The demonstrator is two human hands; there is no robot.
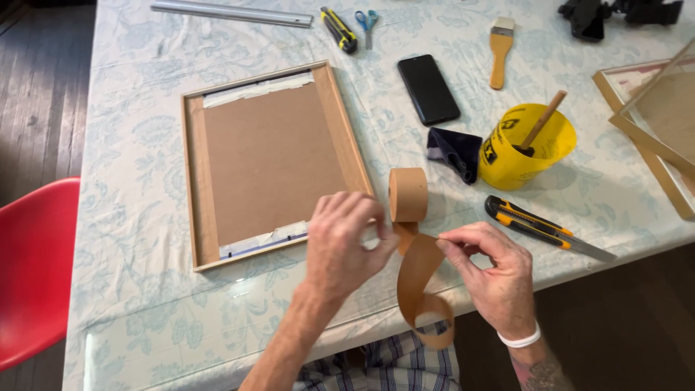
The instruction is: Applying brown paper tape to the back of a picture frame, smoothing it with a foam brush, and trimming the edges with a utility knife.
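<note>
A strip of brown paper tape (pixel 420 279) hangs off the near edge of the table, curling into a loop below the hands. It runs up to the roll of tape (pixel 408 194), which stands on its edge just right of the near right corner of the picture frame (pixel 266 163).

The left hand (pixel 344 242) pinches the strip close under the roll, fingers bunched narrow on it. The right hand (pixel 489 271) grips the strip's right edge between thumb and fingers, a white band on its wrist. Both hands hold the tape, with nothing else in them.

To do this well, I judge the strip should be kept flat and untwisted between the two hands, since the loop below could fold on itself and crease. The roll stands loose, so a sideways pull may tip it; a pull straight along the strip seems safer.

The frame lies face down, its brown backing board showing, with pale tape along the far and near edges. Right of the roll lie a dark cloth (pixel 455 152) and a yellow cup (pixel 523 148) with a stick in it. A yellow and black utility knife (pixel 543 228) lies near the right hand. Farther off are a black phone (pixel 428 90), a brush (pixel 499 51), scissors (pixel 367 23) and a metal ruler (pixel 232 13).
</note>
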